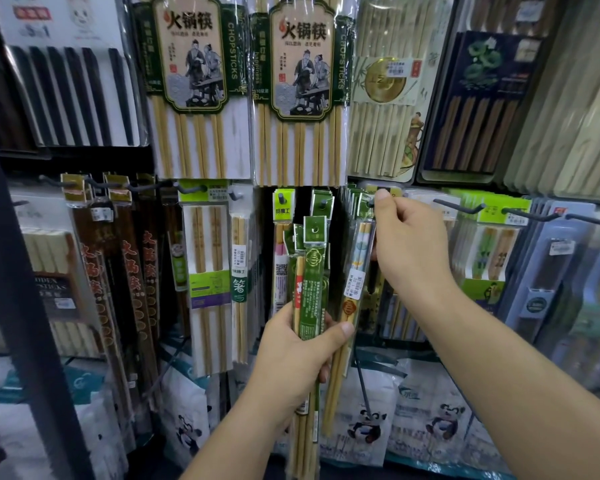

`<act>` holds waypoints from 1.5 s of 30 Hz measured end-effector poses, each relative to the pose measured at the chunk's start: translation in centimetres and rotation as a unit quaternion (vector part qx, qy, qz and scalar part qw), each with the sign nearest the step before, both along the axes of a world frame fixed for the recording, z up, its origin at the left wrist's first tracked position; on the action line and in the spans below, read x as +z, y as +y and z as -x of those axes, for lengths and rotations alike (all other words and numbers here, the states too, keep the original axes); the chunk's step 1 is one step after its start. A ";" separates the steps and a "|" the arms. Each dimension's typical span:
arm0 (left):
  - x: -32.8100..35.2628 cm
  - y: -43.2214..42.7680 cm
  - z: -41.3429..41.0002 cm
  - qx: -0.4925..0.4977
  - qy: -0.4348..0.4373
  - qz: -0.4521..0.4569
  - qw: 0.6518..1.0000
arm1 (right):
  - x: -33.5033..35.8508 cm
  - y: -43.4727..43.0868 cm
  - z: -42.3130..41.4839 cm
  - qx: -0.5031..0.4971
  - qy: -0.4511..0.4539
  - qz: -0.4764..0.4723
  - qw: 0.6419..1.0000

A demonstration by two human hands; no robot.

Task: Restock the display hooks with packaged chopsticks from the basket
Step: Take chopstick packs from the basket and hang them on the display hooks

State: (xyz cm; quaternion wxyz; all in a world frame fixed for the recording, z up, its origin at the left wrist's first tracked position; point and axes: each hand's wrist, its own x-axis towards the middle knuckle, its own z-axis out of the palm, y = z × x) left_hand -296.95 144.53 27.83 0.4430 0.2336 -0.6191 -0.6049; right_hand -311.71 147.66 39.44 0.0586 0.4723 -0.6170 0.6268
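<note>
Hanging step in hand: the right hand (409, 244), centre right, arm raised, pinches one chopstick pack (358, 261) by its header at a display hook (371, 203), the left hand (298, 351), lower centre, grips the bundle of packs (312, 289) upright, and the next move probably calls for sliding the header hole along the hook before release.

Green-labelled chopstick packs (309, 289); panda-printed white bags (368, 427) below.

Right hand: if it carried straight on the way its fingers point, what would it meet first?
Most likely the hook tip and the green-headed packs hung behind it: the right hand, pinching a pack, points up-left into them. Depth unclear. The bundle in the left hand sits below that line.
</note>
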 end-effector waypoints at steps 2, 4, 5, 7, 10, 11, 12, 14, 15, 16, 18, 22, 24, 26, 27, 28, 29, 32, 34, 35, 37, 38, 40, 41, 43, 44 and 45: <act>-0.2 -0.1 0.1 0.001 -0.008 0.001 1.000 | -0.7 -0.2 0.2 0.010 -0.008 0.001 1.000; -0.3 -0.1 0.1 0.006 -0.010 -0.008 1.000 | -1.5 -0.4 0.5 0.016 -0.005 -0.012 1.000; -0.3 0.0 0.2 0.012 -0.008 -0.014 1.000 | -1.7 -0.4 0.6 0.014 0.001 -0.024 1.000; -0.2 0.1 0.2 0.030 -0.008 -0.006 1.000 | -1.9 -0.5 0.8 -0.006 0.013 -0.039 0.999; 0.1 0.5 0.1 0.037 -0.007 0.034 0.999 | -2.0 -0.1 0.9 -0.046 -0.001 -0.036 0.998; 0.1 0.7 0.0 0.028 0.005 0.032 0.999 | -2.2 0.1 0.8 -0.053 -0.010 -0.029 0.998; 0.2 0.8 0.0 0.018 0.016 0.018 1.000 | -2.4 0.3 0.6 -0.050 -0.017 -0.022 0.998; 0.3 0.9 0.0 0.004 0.018 -0.009 1.000 | -2.9 0.8 0.0 0.001 -0.028 -0.013 1.000; 0.3 1.0 0.0 -0.003 0.015 -0.012 1.000 | -3.1 1.0 -0.5 0.045 -0.035 -0.012 0.998; 0.4 1.1 0.1 -0.009 0.017 -0.007 1.000 | -3.3 1.2 -0.9 0.089 -0.041 -0.013 0.995; 0.4 1.2 0.3 -0.009 0.024 0.015 1.000 | -3.4 1.5 -1.5 0.147 -0.055 -0.016 0.987; 0.5 1.2 0.5 0.009 0.027 0.047 0.998 | -3.3 2.0 -1.8 0.184 -0.079 0.008 0.980; 0.3 1.2 0.7 0.022 0.032 0.054 0.998 | -3.5 2.0 -1.8 0.147 -0.040 0.004 0.988; 0.2 1.4 1.0 0.034 0.036 0.058 0.997 | -3.6 2.0 -1.7 0.111 -0.019 0.002 0.994; 0.1 1.5 1.1 0.039 0.037 0.060 0.997 | -3.5 1.9 -1.6 0.107 -0.022 0.001 0.994; 0.1 1.6 1.2 0.044 0.036 0.065 0.996 | -3.4 1.9 -1.4 0.106 -0.027 -0.002 0.994; 0.2 1.8 1.1 0.049 0.035 0.071 0.996 | -3.2 1.8 -1.3 0.104 -0.029 -0.006 0.994; 0.5 1.8 1.0 0.052 0.049 0.062 0.995 | -2.6 1.3 -0.9 0.099 -0.029 -0.002 0.995; 0.4 1.4 1.0 0.058 0.057 0.037 0.996 | -2.1 1.0 -0.5 0.091 -0.037 0.007 0.995; 0.3 1.2 1.0 0.063 0.056 0.031 0.996 | -1.7 0.8 -0.2 0.083 -0.038 0.009 0.996; 0.2 1.1 0.8 0.068 0.055 0.026 0.996 | -1.3 0.4 0.2 0.071 -0.035 0.009 0.997; 0.2 1.1 0.8 0.068 0.054 0.025 0.996 | -1.1 0.3 0.4 0.070 -0.033 0.009 0.997; 0.1 1.0 0.7 0.067 0.047 0.028 0.996 | -1.1 0.1 0.5 0.068 -0.027 0.009 0.997; 0.1 0.9 0.6 0.067 0.043 0.030 0.996 | -1.2 0.0 0.5 0.067 -0.023 0.008 0.997; 0.2 1.0 0.5 0.063 0.043 0.033 0.997 | -1.3 -0.1 0.5 0.064 -0.018 0.003 0.998; 0.2 1.1 0.4 0.057 0.046 0.035 0.997 | -1.3 -0.1 0.6 0.062 -0.017 0.002 0.998; 0.3 1.2 0.4 0.051 0.049 0.037 0.997 | -1.3 0.0 0.6 0.061 -0.016 0.002 0.998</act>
